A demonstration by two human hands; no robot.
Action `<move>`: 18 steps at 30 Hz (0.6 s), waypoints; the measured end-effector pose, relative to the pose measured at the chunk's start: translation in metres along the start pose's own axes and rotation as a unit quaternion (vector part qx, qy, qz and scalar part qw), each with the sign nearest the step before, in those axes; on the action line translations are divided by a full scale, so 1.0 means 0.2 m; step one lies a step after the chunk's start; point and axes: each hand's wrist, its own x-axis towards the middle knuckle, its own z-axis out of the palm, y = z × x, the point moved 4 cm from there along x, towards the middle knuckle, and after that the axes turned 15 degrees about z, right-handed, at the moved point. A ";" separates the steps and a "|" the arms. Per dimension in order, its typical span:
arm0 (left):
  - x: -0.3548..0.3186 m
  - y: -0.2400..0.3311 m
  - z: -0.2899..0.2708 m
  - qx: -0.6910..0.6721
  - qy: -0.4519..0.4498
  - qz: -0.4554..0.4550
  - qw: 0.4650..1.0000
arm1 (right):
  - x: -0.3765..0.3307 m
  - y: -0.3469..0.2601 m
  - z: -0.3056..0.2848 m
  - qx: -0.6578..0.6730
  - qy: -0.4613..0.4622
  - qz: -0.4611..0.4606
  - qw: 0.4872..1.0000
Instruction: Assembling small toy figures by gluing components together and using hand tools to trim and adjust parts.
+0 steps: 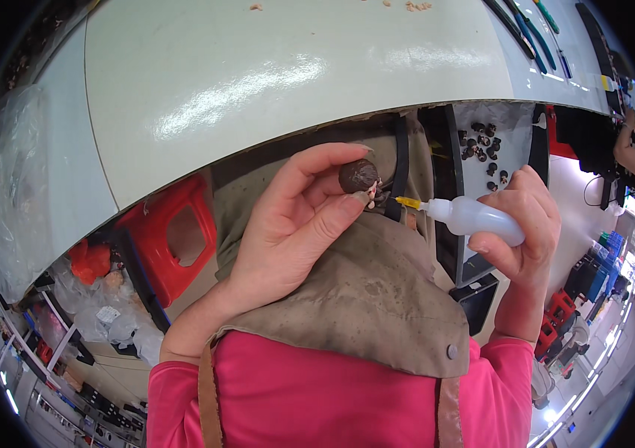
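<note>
- Ball (358, 176): dark brown, rounded, with a rough, faintly grooved skin; held above the person's lap, just on the near side of the worktop's edge. Small pale-pink bits (372, 196) cluster at its lower right; whether they are joined to it cannot be told.
- Left hand (295, 216): thumb and fingers pinch the ball from near and far, palm turned inward. The grip leaves the right side uncovered, presumably to give the nozzle access.
- Bottle (478, 219): soft-looking, translucent white plastic, rounded in body, tapering to a slim yellow nozzle (408, 202). It lies nearly level, its tip pointing left, near the pink bits but apart from the ball.
- Right hand (523, 224): closed around the bottle's base, thumb on the near side; this hold probably serves both aiming and squeezing.
- Drawer (511, 145): right of the lap, pale-lined and dark-sided, bearing small, dark, roundish pieces (483, 142); its place suggests easy reach.
- Apron (347, 306): matt brown cloth, creased and spotted, likely a guard against drips.
- Worktop (295, 75): pale, smooth and glossy; pliers (530, 41) with slender handles lie at the far right.
- Stool (164, 239): red, moulded, with a rounded opening, beneath the worktop at left.
</note>
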 end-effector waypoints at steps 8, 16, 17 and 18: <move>0.04 -0.01 -0.01 0.006 0.016 -0.010 1.000 | 0.04 0.04 0.01 0.000 0.002 0.011 1.000; 0.05 0.03 0.03 0.008 0.028 -0.044 0.999 | -0.02 0.21 -0.02 0.222 0.028 0.158 0.962; 0.06 0.03 0.03 0.040 0.052 -0.063 0.996 | -0.01 0.25 -0.02 0.270 0.035 0.196 0.942; 0.08 0.05 0.06 0.037 0.033 -0.048 0.998 | 0.01 0.29 -0.03 0.320 0.066 0.197 0.924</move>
